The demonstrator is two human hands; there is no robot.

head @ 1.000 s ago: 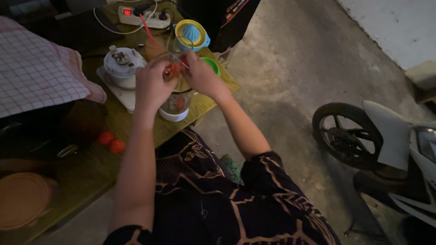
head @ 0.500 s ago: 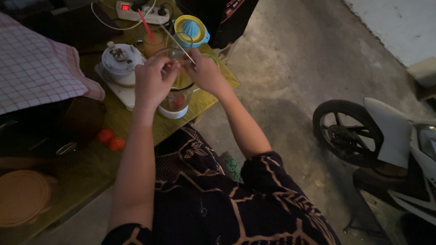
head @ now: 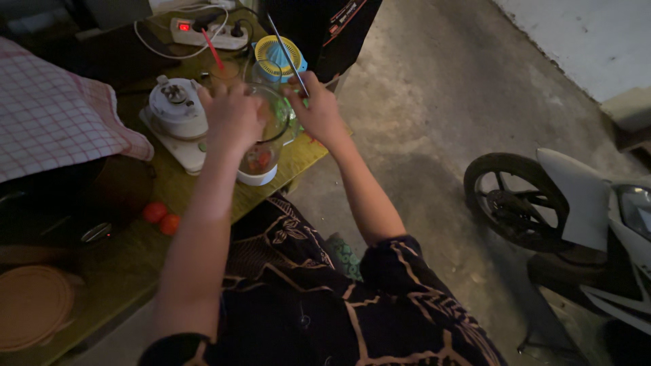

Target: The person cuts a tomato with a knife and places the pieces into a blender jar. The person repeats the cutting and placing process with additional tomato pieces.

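Note:
A clear blender jar [head: 263, 152] with red pieces at its bottom stands on a white base on the yellow-green table [head: 203, 196]. My left hand [head: 230, 115] rests over the jar's rim, its palm downward, hiding whatever lies under it. My right hand [head: 317, 112] is at the jar's right side and grips a knife [head: 288, 55] whose thin blade points up and away. Two small red tomatoes [head: 161, 217] lie on the table near the left.
A white blender motor unit [head: 175, 112], a blue and yellow citrus juicer [head: 278, 57], a glass with a red straw [head: 215, 57] and a power strip [head: 203, 30] stand behind. A checked cloth [head: 57, 122] lies left. A motorbike wheel [head: 515, 203] is at right on concrete.
The red piece between my fingers dropped out of sight over the jar. My left hand now covers the rim, and my right hand raised the knife blade upward.

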